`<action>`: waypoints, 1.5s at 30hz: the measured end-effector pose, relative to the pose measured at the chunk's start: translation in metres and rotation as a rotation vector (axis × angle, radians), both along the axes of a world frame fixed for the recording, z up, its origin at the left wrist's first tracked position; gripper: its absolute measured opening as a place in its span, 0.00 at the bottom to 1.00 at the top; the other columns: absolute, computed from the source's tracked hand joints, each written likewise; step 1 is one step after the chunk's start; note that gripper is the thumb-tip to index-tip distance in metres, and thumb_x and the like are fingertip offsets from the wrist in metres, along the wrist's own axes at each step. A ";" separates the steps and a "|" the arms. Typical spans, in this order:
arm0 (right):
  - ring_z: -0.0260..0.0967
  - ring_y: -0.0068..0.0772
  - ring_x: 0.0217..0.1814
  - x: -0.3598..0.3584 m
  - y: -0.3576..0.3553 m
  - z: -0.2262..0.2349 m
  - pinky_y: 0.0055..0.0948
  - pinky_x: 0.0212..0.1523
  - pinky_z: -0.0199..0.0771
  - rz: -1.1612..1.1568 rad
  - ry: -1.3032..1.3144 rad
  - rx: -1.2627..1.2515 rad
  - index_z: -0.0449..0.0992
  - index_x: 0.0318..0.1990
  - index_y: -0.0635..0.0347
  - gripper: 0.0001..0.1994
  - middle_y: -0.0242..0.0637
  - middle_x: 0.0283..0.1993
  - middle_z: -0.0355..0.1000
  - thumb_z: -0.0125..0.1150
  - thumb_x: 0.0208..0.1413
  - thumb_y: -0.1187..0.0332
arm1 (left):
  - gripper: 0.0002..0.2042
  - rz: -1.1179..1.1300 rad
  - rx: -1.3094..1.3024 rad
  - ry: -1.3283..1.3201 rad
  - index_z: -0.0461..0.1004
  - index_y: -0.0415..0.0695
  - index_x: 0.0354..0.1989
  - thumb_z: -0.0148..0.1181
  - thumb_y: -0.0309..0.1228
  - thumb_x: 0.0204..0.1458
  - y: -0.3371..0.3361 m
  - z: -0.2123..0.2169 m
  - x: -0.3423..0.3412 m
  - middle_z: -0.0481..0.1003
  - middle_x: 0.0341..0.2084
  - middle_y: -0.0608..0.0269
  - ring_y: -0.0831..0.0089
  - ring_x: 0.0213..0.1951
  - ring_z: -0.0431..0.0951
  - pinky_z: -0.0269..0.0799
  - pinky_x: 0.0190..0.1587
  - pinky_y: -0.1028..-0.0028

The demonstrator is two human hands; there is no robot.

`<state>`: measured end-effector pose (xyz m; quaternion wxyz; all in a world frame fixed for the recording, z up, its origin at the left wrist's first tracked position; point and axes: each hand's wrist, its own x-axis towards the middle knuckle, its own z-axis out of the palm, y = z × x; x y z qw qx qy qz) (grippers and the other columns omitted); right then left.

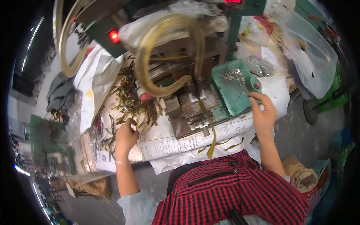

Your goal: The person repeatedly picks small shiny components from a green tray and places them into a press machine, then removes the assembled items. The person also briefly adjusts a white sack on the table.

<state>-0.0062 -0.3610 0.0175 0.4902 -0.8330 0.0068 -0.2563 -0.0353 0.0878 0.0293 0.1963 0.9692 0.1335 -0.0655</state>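
Note:
My left hand (pixel 126 139) is at the near edge of a heap of olive-green strips (pixel 129 95), its fingers curled together. A thin strip end shows by the fingertips, but whether they grip it I cannot tell. My right hand (pixel 263 114) is at the right side of a green metal tray (pixel 232 103), thumb and fingers bent close together; anything between them is too small to make out. Small shiny metal pieces (pixel 235 76) lie in the tray's far part. One olive-green strip (pixel 212 140) hangs from the bench machine (pixel 197 101) over its front edge toward me.
A thick yellowish clear hose (pixel 144 56) loops before the machine. Beside the tray is a red button (pixel 257 85). Printed paper (pixel 161 149) covers the bench front. Clear plastic bags (pixel 311 56) hang at right; a white sack (pixel 95 86) lies at left.

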 end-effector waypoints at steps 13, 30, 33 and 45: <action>0.76 0.24 0.47 0.032 0.108 0.039 0.25 0.50 0.74 0.370 -0.106 0.425 0.73 0.51 0.65 0.17 0.36 0.46 0.77 0.69 0.55 0.80 | 0.06 0.281 -0.934 -0.698 0.79 0.33 0.44 0.59 0.19 0.61 -0.075 0.006 -0.010 0.81 0.38 0.57 0.77 0.35 0.81 0.77 0.31 0.80; 0.72 0.36 0.64 0.054 0.049 0.054 0.35 0.67 0.69 0.441 0.044 0.316 0.69 0.67 0.62 0.29 0.44 0.60 0.75 0.64 0.55 0.76 | 0.11 -0.823 0.039 -1.227 0.84 0.42 0.41 0.73 0.25 0.48 -0.188 0.053 0.015 0.84 0.41 0.57 0.77 0.20 0.70 0.63 0.22 0.76; 0.72 0.35 0.63 0.072 0.007 0.011 0.34 0.65 0.69 0.089 -0.120 0.329 0.69 0.66 0.62 0.26 0.44 0.59 0.75 0.61 0.58 0.80 | 0.13 -0.784 -0.021 -1.176 0.84 0.45 0.41 0.76 0.23 0.45 -0.186 0.053 0.017 0.85 0.37 0.57 0.72 0.21 0.75 0.66 0.22 0.75; 0.75 0.29 0.55 0.060 -0.025 -0.026 0.29 0.56 0.74 0.012 0.038 0.117 0.78 0.56 0.62 0.15 0.39 0.48 0.80 0.62 0.61 0.76 | 0.13 -0.812 -0.016 -1.280 0.84 0.50 0.39 0.77 0.31 0.44 -0.193 0.043 0.015 0.84 0.39 0.64 0.81 0.18 0.67 0.59 0.21 0.80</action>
